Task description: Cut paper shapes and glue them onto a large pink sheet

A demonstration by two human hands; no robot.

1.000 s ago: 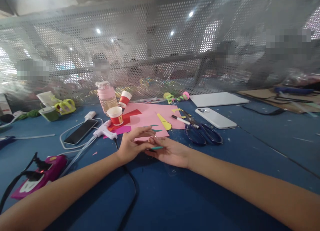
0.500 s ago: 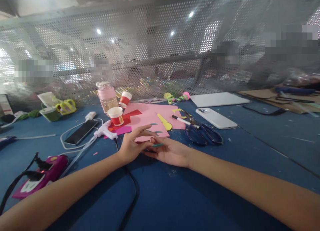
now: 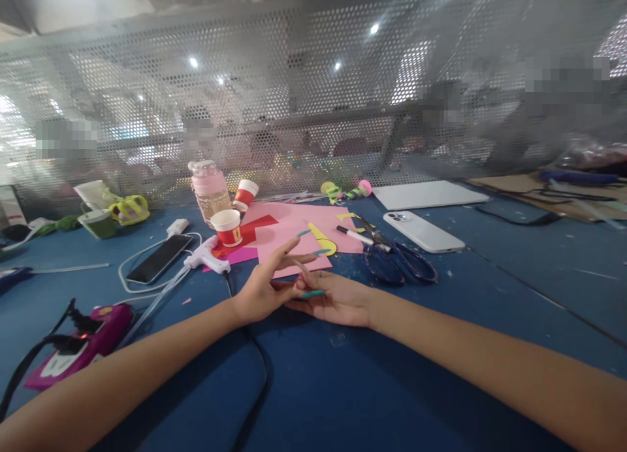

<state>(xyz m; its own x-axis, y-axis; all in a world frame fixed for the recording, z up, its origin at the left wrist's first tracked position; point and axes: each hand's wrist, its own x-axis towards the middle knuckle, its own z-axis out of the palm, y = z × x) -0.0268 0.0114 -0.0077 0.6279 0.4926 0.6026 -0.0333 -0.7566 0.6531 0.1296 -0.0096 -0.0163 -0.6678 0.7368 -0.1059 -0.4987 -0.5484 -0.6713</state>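
Observation:
My left hand [image 3: 259,290] and my right hand [image 3: 343,300] touch each other over the blue table, just in front of the pink paper [image 3: 289,233]. The left one has long teal nails, its index and middle fingers stretched out and apart, its thumb against the right fingers. My right hand lies palm up, fingers curled and thumb pressed in; whatever is between them is hidden. Beyond the hands are a yellow paper cutout [image 3: 325,244] and a black-and-white marker [image 3: 353,234]. Dark blue-handled scissors [image 3: 414,262] lie to the right.
To the left are a white glue gun [image 3: 208,256], a black phone [image 3: 160,258] and a purple power strip [image 3: 93,344]. A red-and-white paper cup [image 3: 227,228] stands before a pink bottle [image 3: 210,191]. At right lies a white phone [image 3: 425,232]. A perforated metal screen [image 3: 304,99] rises behind.
My left index and middle fingers have lifted and spread further apart. The right thumb now points up more. Both hands stay in contact, and the things on the table have not moved.

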